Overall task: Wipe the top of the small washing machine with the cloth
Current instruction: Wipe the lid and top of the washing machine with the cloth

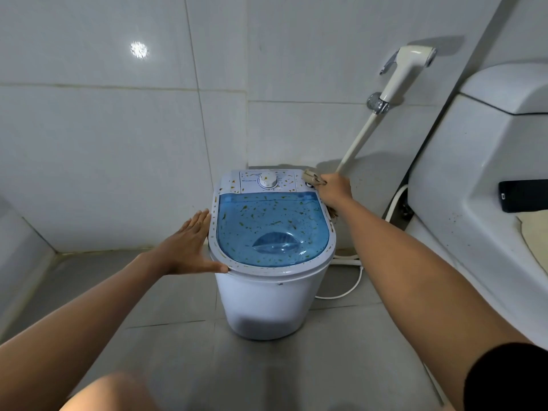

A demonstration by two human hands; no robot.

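On the left there are grey wall tiles and a grey floor. The left hand (189, 247) is open and flat, fingers together, its thumb touching the front-left rim of the small washing machine (271, 295). The machine stands on the floor in the middle; its blue lid (272, 229) and white control panel with a dial (268, 178) are covered with small orange-brown specks. The right hand (333, 189) is closed around a beige cloth (311, 177), pressed on the back-right corner of the top. Behind this hand a bidet sprayer (410, 65) hangs on the wall, its hose (357, 142) going down. At the far right stands a white toilet (474, 173), with a dark phone (523, 195) lying on it.
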